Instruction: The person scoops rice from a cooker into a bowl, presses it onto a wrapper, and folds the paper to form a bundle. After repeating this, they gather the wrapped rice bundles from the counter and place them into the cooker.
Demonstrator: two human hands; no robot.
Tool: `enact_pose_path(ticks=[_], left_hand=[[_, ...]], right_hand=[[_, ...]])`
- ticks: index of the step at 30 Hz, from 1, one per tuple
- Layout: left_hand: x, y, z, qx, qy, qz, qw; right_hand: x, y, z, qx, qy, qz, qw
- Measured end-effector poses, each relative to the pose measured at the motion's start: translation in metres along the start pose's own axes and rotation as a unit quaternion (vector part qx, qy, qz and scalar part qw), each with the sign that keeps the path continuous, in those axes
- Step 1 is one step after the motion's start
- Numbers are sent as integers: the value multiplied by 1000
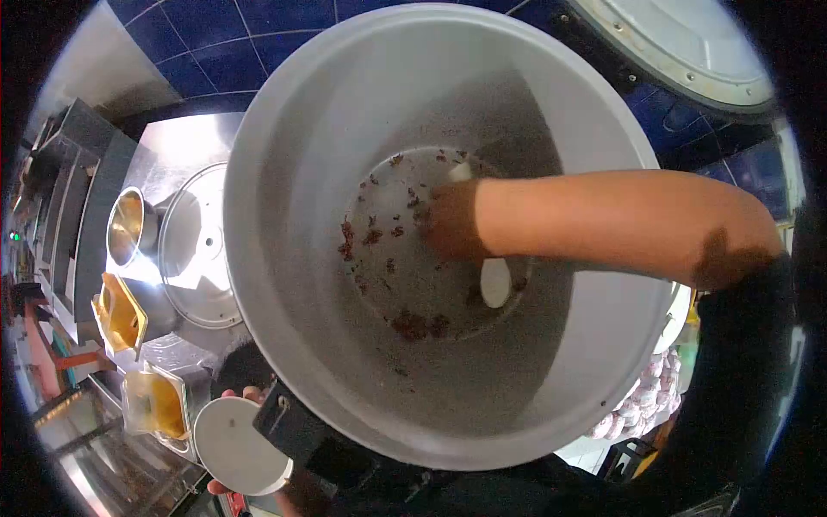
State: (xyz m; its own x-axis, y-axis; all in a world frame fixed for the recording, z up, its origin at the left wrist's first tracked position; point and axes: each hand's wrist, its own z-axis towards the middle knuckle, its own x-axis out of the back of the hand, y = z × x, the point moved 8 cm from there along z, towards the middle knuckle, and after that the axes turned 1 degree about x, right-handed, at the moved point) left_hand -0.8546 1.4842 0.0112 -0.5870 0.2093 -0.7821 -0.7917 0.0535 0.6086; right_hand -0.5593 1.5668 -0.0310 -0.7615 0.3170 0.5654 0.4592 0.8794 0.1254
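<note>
A large, deep, pale grey pot point(345, 379) fills the middle of the view, with dark reddish-brown bits scattered over its bottom. My right hand point(450, 220) reaches in from the right, shadowed and low in the pot. Its fingers look closed around a white utensil point(495, 283); an oval end shows below the hand and a pale piece above it. At the lower left, outside the pot, my left hand point(251, 394) grips a white round bowl point(241, 444). Fingertips show at the bowl's edge; no contents are visible in it.
On the steel counter at left lie a round metal lid point(202, 246) and a metal pot point(129, 228). Containers with orange-brown contents point(121, 319) stand nearby. A large round lid point(689, 52) stands open at upper right, before blue tiles point(284, 17).
</note>
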Motion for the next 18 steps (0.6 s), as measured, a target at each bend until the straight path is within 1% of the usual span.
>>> enact_pose_path(ticks=[1, 2, 3, 5, 6, 8, 10, 11, 12, 13, 14, 15, 17, 18], left_hand=[[2, -1, 5, 3, -5, 3, 1000], [3, -2, 7, 7, -11, 0, 1000], [4, -3, 9, 9, -17, -3, 1000], [4, -4, 15, 15, -30, -8, 999], [5, -5, 18, 17, -36, -12, 999], [4, -7, 24, 25, -45, -19, 999], [5, -8, 30, 27, -55, -22, 998], [6, -8, 32, 30, -59, -23, 998], [8, -5, 30, 33, -60, -27, 997], [10, -7, 33, 32, -62, -26, 997], [10, -5, 32, 35, -65, -28, 997], [9, -8, 34, 34, -70, -27, 997], [8, -6, 33, 39, -78, -32, 996], [6, -6, 34, 40, -83, -34, 995]], right_hand=[[-11, 11, -8, -18, -154, -54, 986], [15, 28, -32, -91, -72, 44, 992], [38, 48, -63, -165, 10, 141, 976], [61, 67, -93, -218, 113, 146, 958], [55, 74, -89, -220, 112, 146, 958], [32, 100, -81, -338, 164, 203, 904], [8, 79, -64, -315, 151, 223, 910], [19, 56, -73, -323, 62, 332, 884], [4, 33, -59, -327, 42, 344, 879], [34, 6, -75, -248, 139, 364, 887], [46, -25, -75, -127, 97, 296, 942], [56, -32, -77, -115, 161, 315, 928], [51, -11, -69, -177, 165, 321, 916], [55, 8, -68, -223, 182, 279, 916]])
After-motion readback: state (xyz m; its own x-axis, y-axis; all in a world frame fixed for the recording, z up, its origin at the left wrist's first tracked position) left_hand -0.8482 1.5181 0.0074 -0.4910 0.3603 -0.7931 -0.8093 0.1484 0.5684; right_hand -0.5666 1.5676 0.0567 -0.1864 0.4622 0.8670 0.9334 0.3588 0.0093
